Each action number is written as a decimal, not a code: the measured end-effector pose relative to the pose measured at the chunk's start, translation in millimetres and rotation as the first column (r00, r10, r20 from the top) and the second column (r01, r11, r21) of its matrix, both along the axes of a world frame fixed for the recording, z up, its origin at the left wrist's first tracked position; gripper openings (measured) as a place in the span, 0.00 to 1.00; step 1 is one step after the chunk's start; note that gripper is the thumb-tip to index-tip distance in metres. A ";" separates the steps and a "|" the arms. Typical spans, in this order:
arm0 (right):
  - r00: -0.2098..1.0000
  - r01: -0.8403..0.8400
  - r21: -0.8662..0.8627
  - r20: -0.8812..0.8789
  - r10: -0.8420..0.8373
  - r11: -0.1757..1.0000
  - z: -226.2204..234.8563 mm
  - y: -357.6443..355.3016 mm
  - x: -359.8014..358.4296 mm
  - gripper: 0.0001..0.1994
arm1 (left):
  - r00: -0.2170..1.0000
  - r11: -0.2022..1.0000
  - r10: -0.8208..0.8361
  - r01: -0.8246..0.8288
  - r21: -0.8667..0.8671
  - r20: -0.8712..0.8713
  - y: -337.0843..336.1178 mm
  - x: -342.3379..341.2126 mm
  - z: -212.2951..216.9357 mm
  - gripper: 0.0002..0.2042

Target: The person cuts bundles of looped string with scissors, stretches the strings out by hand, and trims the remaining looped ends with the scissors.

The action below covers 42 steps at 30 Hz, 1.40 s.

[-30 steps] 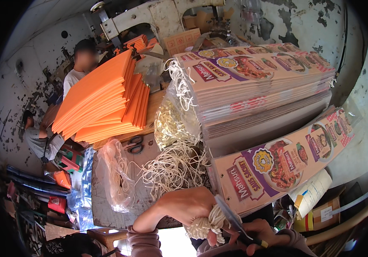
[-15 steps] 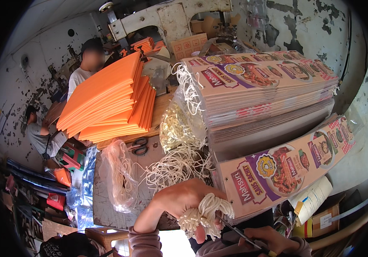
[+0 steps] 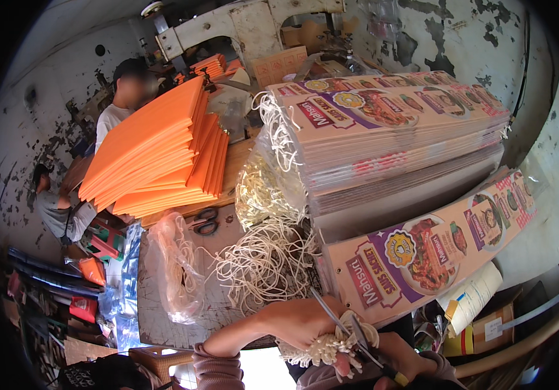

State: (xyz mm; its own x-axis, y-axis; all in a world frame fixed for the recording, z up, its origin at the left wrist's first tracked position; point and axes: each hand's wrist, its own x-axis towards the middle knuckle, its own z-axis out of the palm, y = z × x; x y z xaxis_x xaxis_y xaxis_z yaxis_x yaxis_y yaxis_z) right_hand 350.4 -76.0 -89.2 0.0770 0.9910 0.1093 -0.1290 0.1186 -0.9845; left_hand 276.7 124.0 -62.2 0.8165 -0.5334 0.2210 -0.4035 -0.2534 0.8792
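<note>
My left hand [image 3: 302, 322] is closed around a thick bundle of white cord [image 3: 315, 351], held low at the table's near edge. The cord's looped and cut ends stick out below and beside the fingers. Beside it, my right hand [image 3: 398, 356] grips a pair of scissors [image 3: 362, 337] whose blades stand apart, pointing up and left at the bundle. The scissors' handles are partly hidden by the hand. Just beyond my left hand lies a loose tangle of white cords [image 3: 266, 260]. Close on the right is a printed brown cardboard strip [image 3: 390, 260].
A tall stack of printed cardboard [image 3: 396, 143] stands at the right. Orange folded sheets [image 3: 156, 149] are piled at the left. Between them are a bag of gold pieces [image 3: 260, 192], a bag of pinkish cord [image 3: 177, 273] and another pair of scissors [image 3: 205, 222]. Two people work at the far left.
The scissors have swung upward and their blades have spread at the cord bundle. My left hand and the bundle have shifted slightly right and down. The whole view has moved a little.
</note>
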 end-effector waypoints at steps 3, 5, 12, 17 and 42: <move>0.994 0.032 0.064 0.105 -0.039 0.997 -22.1 1.8 0.7 0.37 | 0.998 0.999 0.048 -0.048 0.021 0.033 5.5 -7.7 -3.3 0.17; 0.974 0.109 0.030 0.196 -0.113 0.994 -23.8 -1.7 0.0 0.39 | 0.997 0.950 0.072 -0.073 0.303 0.014 9.2 -10.2 0.4 0.15; 0.977 -0.085 -0.121 0.184 0.106 0.989 -5.0 -9.1 13.8 0.33 | 0.995 0.990 -0.009 0.023 0.142 -0.103 24.8 -9.6 14.5 0.18; 0.998 -0.048 -0.191 -0.052 0.039 0.980 4.7 -7.9 15.3 0.30 | 0.996 0.994 0.025 -0.034 0.107 0.084 23.8 -10.2 24.1 0.18; 0.939 -0.113 -0.116 0.312 0.144 0.987 -3.0 -4.6 -1.3 0.36 | 0.999 0.998 0.046 -0.046 0.037 0.016 11.1 -5.3 -10.3 0.18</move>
